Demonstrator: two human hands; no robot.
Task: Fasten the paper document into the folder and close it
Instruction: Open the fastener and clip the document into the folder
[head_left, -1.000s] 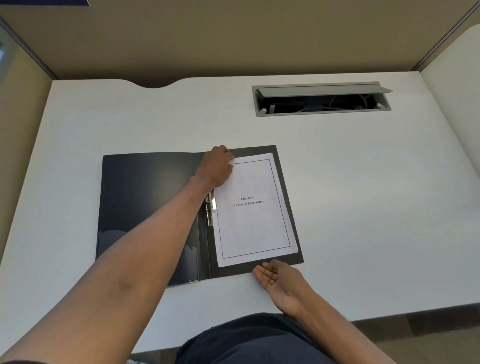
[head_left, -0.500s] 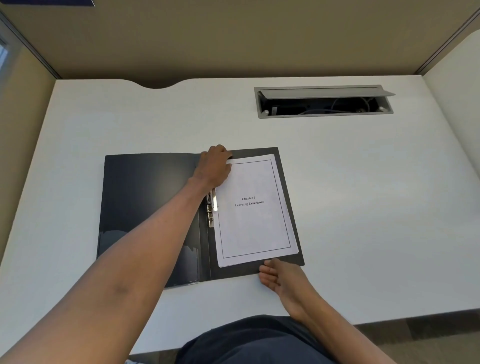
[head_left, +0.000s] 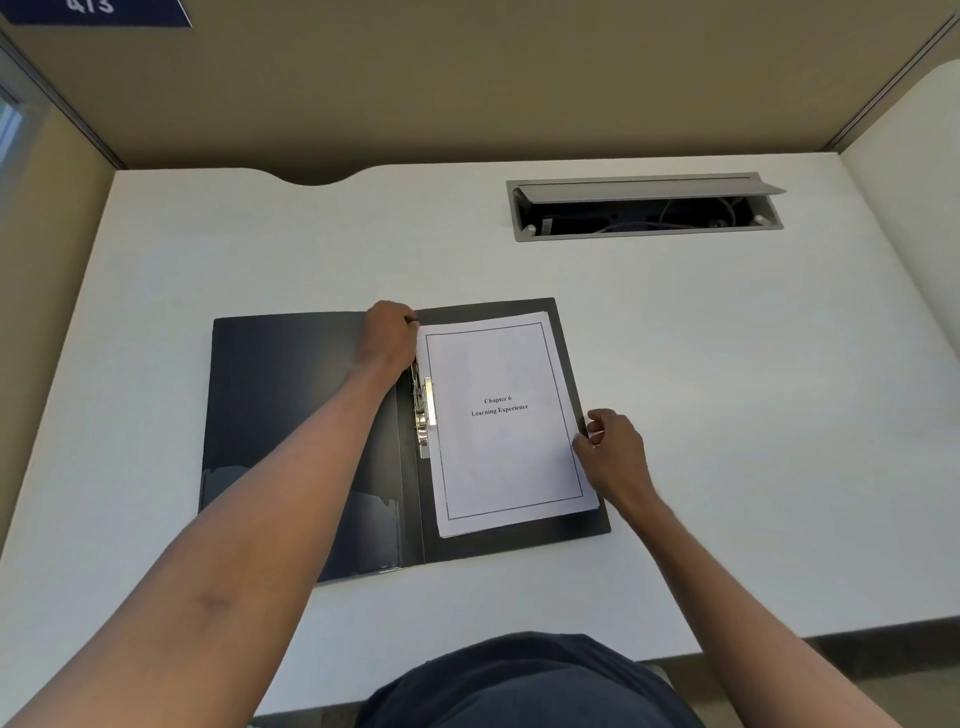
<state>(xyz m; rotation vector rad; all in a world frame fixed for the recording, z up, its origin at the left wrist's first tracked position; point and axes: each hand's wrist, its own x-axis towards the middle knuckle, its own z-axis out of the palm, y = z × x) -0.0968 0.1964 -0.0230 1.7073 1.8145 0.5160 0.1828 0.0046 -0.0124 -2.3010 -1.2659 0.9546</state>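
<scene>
A black folder (head_left: 291, 415) lies open on the white desk. A white paper document (head_left: 504, 447) titled "Chapter 6" rests on its right half, beside the metal clip (head_left: 425, 415) at the spine. My left hand (head_left: 389, 335) presses, fingers curled, on the top of the spine at the paper's upper left corner. My right hand (head_left: 610, 452) pinches the right edge of the paper at mid-height.
A grey cable hatch (head_left: 644, 207) stands open at the back right of the desk (head_left: 727, 364). Tan partition walls enclose the desk at the back and both sides. My dark-clothed lap shows at the near edge.
My right hand has moved from the folder's bottom edge up to the paper's right edge and closed on it. The left hand stays at the top of the spine.
</scene>
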